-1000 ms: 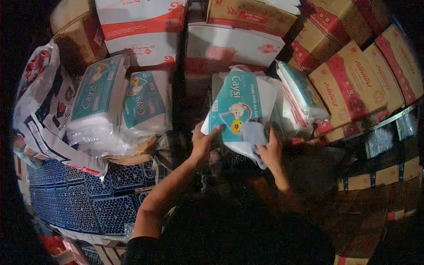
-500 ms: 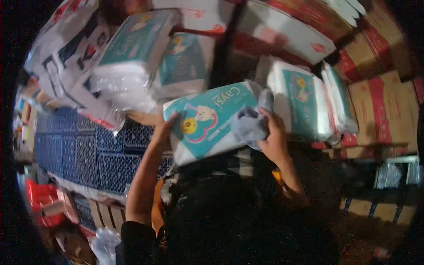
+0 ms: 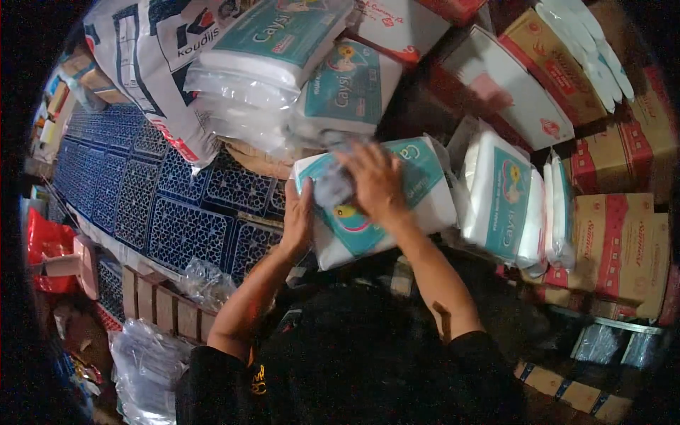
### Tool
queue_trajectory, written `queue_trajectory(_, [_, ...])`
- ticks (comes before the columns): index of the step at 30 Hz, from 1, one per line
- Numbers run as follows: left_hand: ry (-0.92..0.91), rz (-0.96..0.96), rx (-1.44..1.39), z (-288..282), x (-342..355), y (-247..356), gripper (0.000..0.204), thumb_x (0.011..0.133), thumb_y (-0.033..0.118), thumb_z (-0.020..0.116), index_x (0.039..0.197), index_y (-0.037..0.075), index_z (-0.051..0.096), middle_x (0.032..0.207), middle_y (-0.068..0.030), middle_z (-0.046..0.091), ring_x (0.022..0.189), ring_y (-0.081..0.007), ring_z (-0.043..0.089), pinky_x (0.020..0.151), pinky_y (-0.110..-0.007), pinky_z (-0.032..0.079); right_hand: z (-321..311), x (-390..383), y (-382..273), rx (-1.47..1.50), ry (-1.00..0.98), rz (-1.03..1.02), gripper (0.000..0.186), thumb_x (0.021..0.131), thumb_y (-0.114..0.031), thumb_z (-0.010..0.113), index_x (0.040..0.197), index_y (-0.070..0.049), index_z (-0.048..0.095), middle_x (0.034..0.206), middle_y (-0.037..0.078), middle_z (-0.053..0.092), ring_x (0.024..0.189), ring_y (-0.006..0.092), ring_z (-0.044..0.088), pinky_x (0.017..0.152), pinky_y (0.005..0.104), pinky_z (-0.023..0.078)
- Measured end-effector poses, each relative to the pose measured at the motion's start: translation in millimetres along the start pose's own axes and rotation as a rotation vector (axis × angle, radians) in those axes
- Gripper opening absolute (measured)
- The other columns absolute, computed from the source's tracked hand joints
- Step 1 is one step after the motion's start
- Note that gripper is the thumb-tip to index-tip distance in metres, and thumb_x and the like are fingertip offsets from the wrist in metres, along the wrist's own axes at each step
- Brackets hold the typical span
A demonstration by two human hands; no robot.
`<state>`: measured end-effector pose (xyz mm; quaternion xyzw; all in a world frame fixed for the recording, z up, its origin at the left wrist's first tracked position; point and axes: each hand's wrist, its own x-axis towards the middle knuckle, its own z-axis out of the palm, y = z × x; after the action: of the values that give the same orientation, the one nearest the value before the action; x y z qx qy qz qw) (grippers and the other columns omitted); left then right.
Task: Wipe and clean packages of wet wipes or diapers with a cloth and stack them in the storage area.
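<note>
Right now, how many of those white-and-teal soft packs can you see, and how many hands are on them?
White-and-teal packs: 5 (the held pack, two stacked packs upper left, two upright packs on the right)
Hands on packs: 2 (left hand, right hand, both on the held pack)
Total: 7

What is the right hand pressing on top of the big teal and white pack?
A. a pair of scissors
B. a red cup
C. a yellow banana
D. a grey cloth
D: the right hand lies on a crumpled grey cloth on top of the teal and white pack, while the left hand grips the pack's edge.
</note>
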<state>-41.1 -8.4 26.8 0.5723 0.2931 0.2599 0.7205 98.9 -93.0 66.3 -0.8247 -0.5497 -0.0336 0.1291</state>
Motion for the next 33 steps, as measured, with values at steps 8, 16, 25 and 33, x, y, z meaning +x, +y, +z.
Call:
queue_trajectory(8, [0.140, -0.114, -0.144, 6.5, -1.6, -7.2, 0.047, 0.090, 0.031, 0.048, 0.125, 0.004, 0.031, 0.102, -0.0080, 0.047, 0.091, -0.0122, 0.044, 0.079, -0.025, 0.036, -17.8, -45.6, 103.6, 0.254, 0.191, 0.360, 0.047, 0.065, -0.006, 0.063, 0.111, -0.008, 0.051, 0.109, 0.014, 0.050, 0.106, 0.0352, 0.044, 0.090, 0.0431, 0.035])
queue_trajectory(16, [0.103, -0.158, -0.210, -2.6, 10.6, -8.3, 0.045, 0.089, 0.034, 0.046, 0.118, 0.000, 0.038, 0.096, -0.0072, 0.049, 0.088, -0.0134, 0.046, 0.079, -0.025, 0.037, -41.9, -140.7, 23.2, -0.145, 0.100, 0.368, 0.053, 0.077, -0.030, 0.057, 0.126, -0.012, 0.044, 0.124, 0.022, 0.039, 0.116, 0.0430, 0.033, 0.096, 0.0501, 0.026])
queue_trajectory(25, [-0.197, -0.406, -0.600, -3.4, 9.0, 11.3, 0.070, 0.086, 0.061, 0.023, 0.122, 0.004, 0.042, 0.110, -0.0127, 0.054, 0.098, -0.0224, 0.054, 0.084, -0.034, 0.044, -19.0, -60.7, -62.9, 0.068, -0.128, -0.137, 0.064, 0.067, -0.029, 0.059, 0.128, -0.022, 0.042, 0.125, 0.014, 0.040, 0.117, 0.0385, 0.031, 0.095, 0.0515, 0.022])
queue_trajectory(33, [-0.126, -0.071, -0.247, -0.5, 10.2, -12.5, 0.057, 0.081, 0.027, 0.059, 0.125, 0.002, 0.033, 0.109, -0.0079, 0.049, 0.101, -0.0165, 0.048, 0.089, -0.029, 0.039, 16.2, 7.4, 23.4, -0.238, 0.054, -0.025, 0.051, 0.071, -0.019, 0.057, 0.121, -0.020, 0.048, 0.116, 0.008, 0.050, 0.110, 0.0279, 0.044, 0.091, 0.0434, 0.032])
